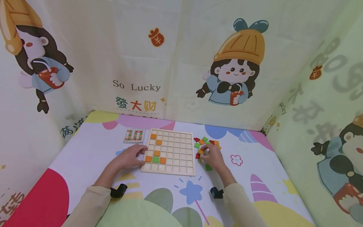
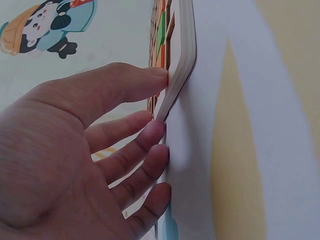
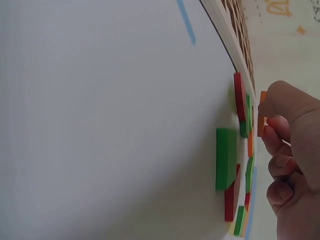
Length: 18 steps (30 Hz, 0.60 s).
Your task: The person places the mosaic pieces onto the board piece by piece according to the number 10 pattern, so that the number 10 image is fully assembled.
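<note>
A square wooden grid board (image 1: 178,154) lies on the table, with several orange tiles (image 1: 158,142) and a green tile (image 1: 155,160) in its left cells. My left hand (image 1: 131,156) is at the board's left edge. In the left wrist view its thumb (image 2: 135,82) rests on the edge near a corner, the other fingers fairly straight along the side. Right of the board, my right hand (image 1: 213,156) pinches an orange tile (image 3: 261,114) between thumb and index finger. This hand is over a loose pile of red, green and orange tiles (image 1: 204,139), partly hiding it.
A small pattern card (image 1: 134,135) with a coloured grid lies left of the board. One dark green tile (image 1: 208,167) sits apart, close below the right hand. Patterned cloth walls (image 1: 175,63) stand behind and at both sides of the table.
</note>
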### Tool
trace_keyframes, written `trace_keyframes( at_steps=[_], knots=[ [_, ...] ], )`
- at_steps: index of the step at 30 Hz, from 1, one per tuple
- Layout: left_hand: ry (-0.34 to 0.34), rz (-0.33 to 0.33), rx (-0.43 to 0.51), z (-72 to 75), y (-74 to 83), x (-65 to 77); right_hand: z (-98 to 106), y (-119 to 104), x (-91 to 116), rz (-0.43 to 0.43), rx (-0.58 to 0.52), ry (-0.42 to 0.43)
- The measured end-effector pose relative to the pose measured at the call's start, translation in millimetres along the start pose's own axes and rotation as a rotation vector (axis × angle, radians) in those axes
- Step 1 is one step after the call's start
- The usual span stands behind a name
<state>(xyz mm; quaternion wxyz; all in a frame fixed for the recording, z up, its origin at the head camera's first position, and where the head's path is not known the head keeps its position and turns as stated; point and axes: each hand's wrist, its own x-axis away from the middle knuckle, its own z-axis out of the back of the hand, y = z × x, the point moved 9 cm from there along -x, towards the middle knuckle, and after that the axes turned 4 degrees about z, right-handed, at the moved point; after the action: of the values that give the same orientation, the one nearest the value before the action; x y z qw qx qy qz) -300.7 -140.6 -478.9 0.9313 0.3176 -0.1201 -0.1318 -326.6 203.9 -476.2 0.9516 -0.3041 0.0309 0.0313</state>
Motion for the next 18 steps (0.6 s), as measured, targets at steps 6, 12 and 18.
trace_keyframes(
  at_steps=[6, 12, 18],
  knots=[
    [-0.001, 0.002, 0.011, 0.0, 0.4, 0.4, -8, -23, 4, 0.082, 0.025, 0.0],
    [0.0, 0.002, 0.015, 0.2, -0.3, 0.0, -20, -43, 9, 0.136, -0.008, -0.038],
    [0.0, 0.004, 0.013, 0.4, -0.6, 0.0, -33, -60, 13, 0.209, -0.006, -0.083]
  ],
)
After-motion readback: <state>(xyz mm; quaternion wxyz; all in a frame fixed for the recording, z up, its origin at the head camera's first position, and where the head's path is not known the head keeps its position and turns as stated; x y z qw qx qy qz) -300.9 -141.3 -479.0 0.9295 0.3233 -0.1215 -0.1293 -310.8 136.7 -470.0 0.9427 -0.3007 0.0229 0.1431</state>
